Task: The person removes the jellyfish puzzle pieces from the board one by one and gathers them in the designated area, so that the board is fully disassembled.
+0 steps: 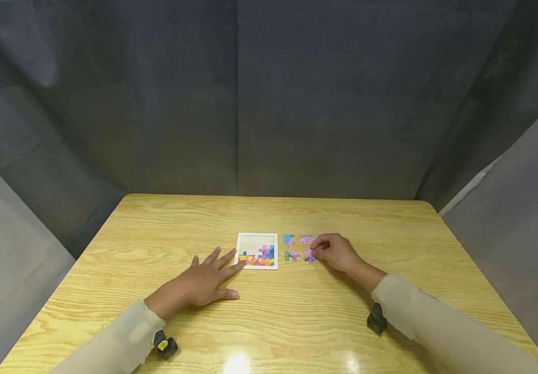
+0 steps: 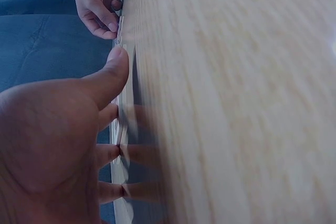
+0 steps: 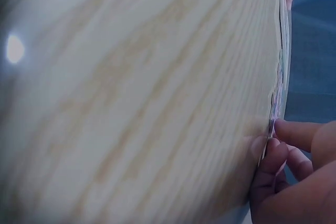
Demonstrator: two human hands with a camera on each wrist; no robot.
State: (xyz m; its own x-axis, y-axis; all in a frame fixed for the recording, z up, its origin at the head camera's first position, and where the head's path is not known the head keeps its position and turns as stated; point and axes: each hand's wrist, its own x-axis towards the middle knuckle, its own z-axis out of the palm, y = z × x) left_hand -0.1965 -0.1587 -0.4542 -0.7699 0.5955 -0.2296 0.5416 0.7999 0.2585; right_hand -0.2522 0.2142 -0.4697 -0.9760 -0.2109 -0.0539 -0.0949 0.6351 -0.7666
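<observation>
A square white puzzle tray (image 1: 257, 235) lies on the table, its lower part and right side filled with colourful pieces and its upper left bare. My left hand (image 1: 205, 280) is spread flat, fingertips at the tray's lower left edge, thumb out on the wood. To the right of the tray, my right hand (image 1: 339, 252) pinches a pink and blue puzzle piece (image 1: 309, 255) between thumb and forefinger, low at the table surface. In the right wrist view, the fingertips (image 3: 278, 153) meet at the edge of the thin pieces.
Loose puzzle pieces lie between the tray and my right hand: a blue and pink piece (image 1: 288, 240), a pink one with eyes (image 1: 305, 239) and a green and pink one (image 1: 292, 255). Another is partly hidden behind the right hand. Dark curtains (image 1: 236, 104) hang behind the wooden table (image 1: 269, 332).
</observation>
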